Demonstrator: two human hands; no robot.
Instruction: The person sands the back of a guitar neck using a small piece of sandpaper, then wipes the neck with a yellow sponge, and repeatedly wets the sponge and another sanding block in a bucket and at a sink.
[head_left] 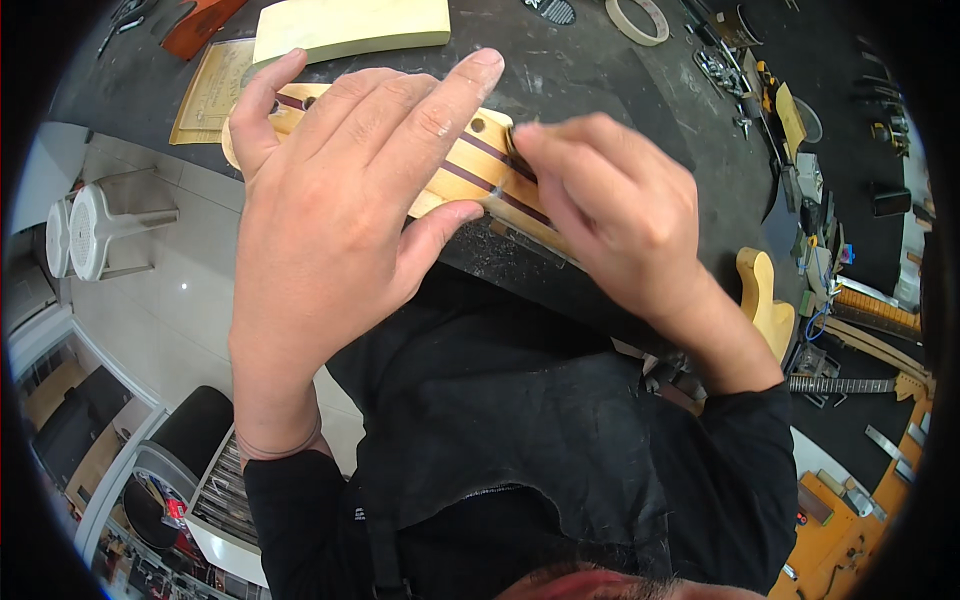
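A striped wooden guitar headstock (462,172), pale wood with dark reddish stripes and round holes, lies across the near edge of the dark bench. My left hand (335,185) is laid over it with fingers spread, index stretched out and thumb by the near edge. Most of the headstock's left part is hidden under that hand. My right hand (625,205) is closed at the right end of the headstock, fingertips pinched against the wood. Something small and dark shows at those fingertips, too covered to name.
Behind the hands lie a pale block (352,28) and a yellowish flat sheet (212,95). A tape roll (637,20) sits at the bench's far side. White stools (95,230) stand on the left. A curved pale wooden piece (765,300) and a guitar neck (840,385) are at right.
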